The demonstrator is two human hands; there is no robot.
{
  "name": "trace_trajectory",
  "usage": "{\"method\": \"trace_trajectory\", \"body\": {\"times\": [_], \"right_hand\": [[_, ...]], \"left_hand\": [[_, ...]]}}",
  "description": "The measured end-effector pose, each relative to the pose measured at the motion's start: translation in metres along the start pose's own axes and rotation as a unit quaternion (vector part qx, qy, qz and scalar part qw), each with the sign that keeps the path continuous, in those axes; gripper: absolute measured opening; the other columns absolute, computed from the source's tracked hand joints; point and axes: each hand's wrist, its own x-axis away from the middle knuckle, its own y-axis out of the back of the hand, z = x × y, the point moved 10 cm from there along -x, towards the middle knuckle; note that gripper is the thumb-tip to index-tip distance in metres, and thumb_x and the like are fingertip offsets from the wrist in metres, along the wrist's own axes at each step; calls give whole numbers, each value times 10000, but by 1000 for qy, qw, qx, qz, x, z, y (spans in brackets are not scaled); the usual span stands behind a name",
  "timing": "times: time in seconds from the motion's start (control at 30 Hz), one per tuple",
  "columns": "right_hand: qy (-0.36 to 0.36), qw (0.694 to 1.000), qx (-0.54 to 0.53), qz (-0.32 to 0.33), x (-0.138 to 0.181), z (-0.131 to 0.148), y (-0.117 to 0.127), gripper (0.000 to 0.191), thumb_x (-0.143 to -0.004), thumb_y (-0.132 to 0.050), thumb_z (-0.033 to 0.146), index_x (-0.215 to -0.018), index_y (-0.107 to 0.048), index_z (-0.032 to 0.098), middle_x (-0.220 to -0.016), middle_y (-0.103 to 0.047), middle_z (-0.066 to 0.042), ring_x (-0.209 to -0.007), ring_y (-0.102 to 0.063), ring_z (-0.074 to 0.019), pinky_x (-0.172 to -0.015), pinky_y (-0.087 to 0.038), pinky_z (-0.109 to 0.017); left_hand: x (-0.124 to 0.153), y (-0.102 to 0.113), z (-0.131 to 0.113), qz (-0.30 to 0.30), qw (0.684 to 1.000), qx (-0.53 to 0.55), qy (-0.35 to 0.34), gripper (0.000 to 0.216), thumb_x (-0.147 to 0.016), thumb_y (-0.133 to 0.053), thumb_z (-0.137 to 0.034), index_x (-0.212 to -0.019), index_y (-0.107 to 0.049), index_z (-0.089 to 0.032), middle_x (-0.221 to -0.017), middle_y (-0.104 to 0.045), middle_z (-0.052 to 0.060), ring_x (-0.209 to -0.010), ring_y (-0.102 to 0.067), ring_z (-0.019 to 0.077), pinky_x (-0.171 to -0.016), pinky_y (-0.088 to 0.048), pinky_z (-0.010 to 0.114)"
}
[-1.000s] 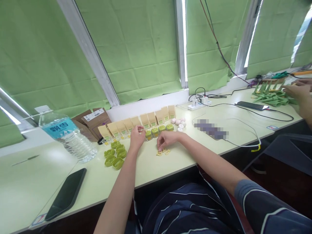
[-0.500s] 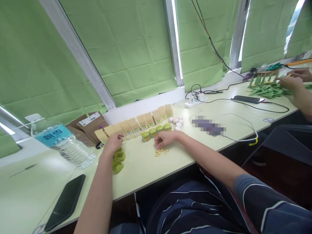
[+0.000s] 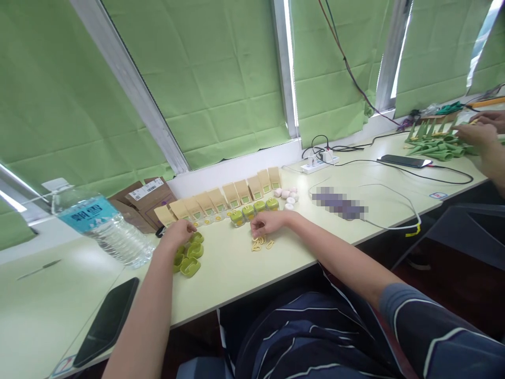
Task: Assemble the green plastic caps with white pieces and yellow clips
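My left hand (image 3: 180, 233), its fingers curled, is over the far end of a group of olive-green moulded cups (image 3: 191, 267). Whatever it may hold is hidden from view. My right hand (image 3: 266, 223) is pinched at the edge of a small pile of thin yellow loops (image 3: 256, 246), its fingertips on one of them. Behind it stand several small clear boxes with green tops (image 3: 248, 212). Farther back is a row of beige folded cards (image 3: 216, 200), with small clear pieces with yellow centres (image 3: 218, 217) in front.
Pale pink and white rounded pieces (image 3: 290, 197) lie beyond my right hand. A water bottle (image 3: 104, 226), a cardboard box (image 3: 145, 205) and a black phone (image 3: 107, 320) are at left. At right are a power strip (image 3: 319, 164), cables and another person's hands (image 3: 479, 131) with green cones (image 3: 442, 146).
My left hand has moved left and slightly nearer, from beside the small clear pieces to over the green cups, uncovering more of them. My right hand stays at the yellow loops.
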Motion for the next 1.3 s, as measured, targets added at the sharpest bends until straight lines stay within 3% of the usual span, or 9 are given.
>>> {"method": "trace_trajectory", "body": {"times": [0.17, 0.4, 0.57, 0.73, 0.9, 1.03, 1.2, 1.3], "right_hand": [[-10, 1000, -8, -22, 0, -2, 4, 222, -865, -653, 366, -853, -635, 145, -802, -666, -16, -696, -574, -123, -619, -400, -217], [-12, 998, -47, -44, 2, 2, 7, 153, -882, -626, 294, -816, -579, 164, -763, -708, -17, -696, -629, -137, -645, -422, -229], [-8, 991, -51, -123, 7, 9, 25, 99, -890, -594, 235, -825, -541, 180, -716, -704, -10, -620, -605, -128, -640, -425, -239], [45, 963, -103, -245, 19, 16, 50, 194, -922, -566, 371, -862, -496, 199, -696, -663, -4, -613, -580, -133, -629, -430, -243], [69, 935, -119, -328, 29, 16, 66, 347, -929, -514, 550, -874, -462, 212, -723, -642, -18, -663, -585, -151, -638, -425, -255], [64, 923, -123, -360, 33, 16, 69, 419, -927, -466, 637, -880, -443, 221, -731, -625, -18, -633, -553, -141, -606, -420, -254], [109, 901, -133, -399, 39, 22, 74, 409, -933, -479, 622, -862, -460, 220, -700, -601, -5, -593, -537, -128, -556, -409, -245], [128, 903, -127, -390, 34, 24, 70, 385, -906, -564, 585, -856, -507, 208, -692, -623, -5, -578, -554, -125, -541, -418, -241]], "left_hand": [[-1, 41, -8, -109, 993, -16, 36, 190, -709, -612, -159, -824, -734, -248, -863, -733, 134, -862, -687, 311, -792, -519, 468], [-2, 69, -70, -177, 977, 122, -4, 140, -770, -607, -244, -826, -735, -255, -830, -738, 93, -813, -662, 279, -830, -505, 437], [-6, 51, -112, -176, 935, 306, -19, 212, -805, -576, -268, -905, -747, -193, -879, -746, 86, -772, -671, 208, -760, -534, 337], [0, 18, -140, -193, 873, 448, -18, 280, -821, -539, -291, -1002, -708, -160, -946, -733, 81, -724, -665, 158, -643, -527, 266], [17, -6, -156, -185, 877, 443, -9, 194, -818, -540, -275, -911, -671, -167, -927, -720, 66, -693, -661, 154, -643, -516, 271], [31, -11, -166, -160, 877, 452, -11, 140, -832, -530, -258, -902, -623, -182, -897, -707, 40, -621, -648, 134, -571, -501, 246], [41, -13, -180, -147, 876, 455, -54, 119, -853, -551, -281, -918, -604, -197, -813, -688, 4, -489, -603, 99, -545, -466, 235], [39, -21, -185, -120, 853, 502, -68, 196, -842, -616, -365, -930, -616, -190, -822, -683, 15, -500, -613, 104, -515, -448, 227]]}}
